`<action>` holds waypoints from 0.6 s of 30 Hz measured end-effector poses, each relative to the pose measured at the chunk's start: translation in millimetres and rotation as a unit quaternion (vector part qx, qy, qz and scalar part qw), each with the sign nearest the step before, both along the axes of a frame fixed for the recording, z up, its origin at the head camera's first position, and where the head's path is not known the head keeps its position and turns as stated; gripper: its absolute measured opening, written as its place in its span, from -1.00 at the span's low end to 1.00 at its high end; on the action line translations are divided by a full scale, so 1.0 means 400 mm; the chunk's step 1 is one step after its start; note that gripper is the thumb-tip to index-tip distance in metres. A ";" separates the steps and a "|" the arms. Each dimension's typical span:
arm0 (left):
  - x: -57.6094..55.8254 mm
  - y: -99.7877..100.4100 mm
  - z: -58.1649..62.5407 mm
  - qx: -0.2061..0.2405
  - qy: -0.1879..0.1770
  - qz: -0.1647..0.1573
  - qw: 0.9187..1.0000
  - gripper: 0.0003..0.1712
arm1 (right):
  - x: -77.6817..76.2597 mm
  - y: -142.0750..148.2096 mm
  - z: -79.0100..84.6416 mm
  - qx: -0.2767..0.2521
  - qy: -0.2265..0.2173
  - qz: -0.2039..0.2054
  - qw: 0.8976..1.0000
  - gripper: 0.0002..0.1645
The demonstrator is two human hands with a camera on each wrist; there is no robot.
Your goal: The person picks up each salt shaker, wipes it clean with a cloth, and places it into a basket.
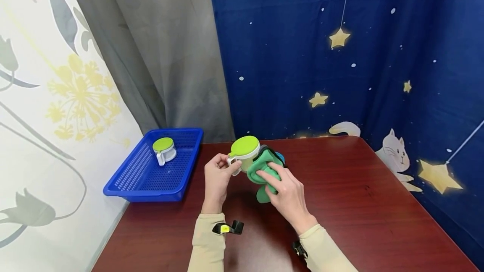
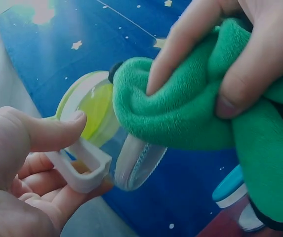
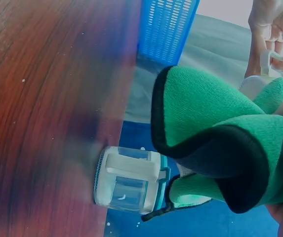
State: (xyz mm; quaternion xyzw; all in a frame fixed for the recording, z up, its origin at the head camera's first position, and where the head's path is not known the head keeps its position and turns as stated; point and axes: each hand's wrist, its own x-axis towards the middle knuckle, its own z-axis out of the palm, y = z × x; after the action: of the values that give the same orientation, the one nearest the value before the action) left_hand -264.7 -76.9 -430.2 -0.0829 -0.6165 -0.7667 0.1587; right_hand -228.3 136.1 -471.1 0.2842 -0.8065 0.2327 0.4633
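My left hand (image 1: 217, 177) grips the white handle (image 2: 84, 168) of a clear seasoning jar with a light green lid (image 1: 245, 146), lifted above the table. In the left wrist view the jar is tilted, its clear base (image 2: 136, 163) partly behind the cloth. My right hand (image 1: 289, 192) pinches a bunched green cloth (image 1: 261, 167) with black edging and presses it against the jar's side. A loose fold of cloth hangs below the fingers. Behind the cloth, a similar jar with a blue lid (image 3: 129, 180) stands on the table, mostly hidden in the head view.
A blue plastic basket (image 1: 166, 179) sits at the table's left, holding another green-lidded jar (image 1: 165, 150). The dark red wooden table (image 1: 340, 205) ends at a blue star-patterned curtain (image 1: 287, 62) and a grey curtain (image 1: 170, 53). A flower-patterned white surface (image 1: 56, 137) borders the left.
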 end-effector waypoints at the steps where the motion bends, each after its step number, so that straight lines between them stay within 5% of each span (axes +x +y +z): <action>1: 0.002 0.001 0.000 -0.005 0.001 -0.006 1.000 -0.64 | 0.000 0.000 0.002 -0.005 0.006 -0.001 1.000 -0.36; 6: 0.010 0.020 -0.002 -0.039 0.008 -0.033 0.999 -0.60 | 0.003 -0.002 0.021 -0.024 0.048 -0.005 0.999 -0.38; 11: 0.017 0.029 -0.008 -0.047 0.012 -0.023 0.999 -0.56 | 0.008 -0.005 0.047 -0.038 0.082 0.000 0.996 -0.29; 18: 0.037 0.025 -0.004 -0.064 0.017 -0.008 0.998 -0.54 | -0.001 0.028 0.107 -0.077 0.066 -0.051 0.993 -0.33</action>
State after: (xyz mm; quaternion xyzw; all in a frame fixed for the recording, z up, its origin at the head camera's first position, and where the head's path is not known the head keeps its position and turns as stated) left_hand -250.0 -67.0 -431.7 -0.1110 -0.6611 -0.7253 0.1571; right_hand -228.6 147.1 -428.5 0.2203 -0.7674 0.2511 0.5473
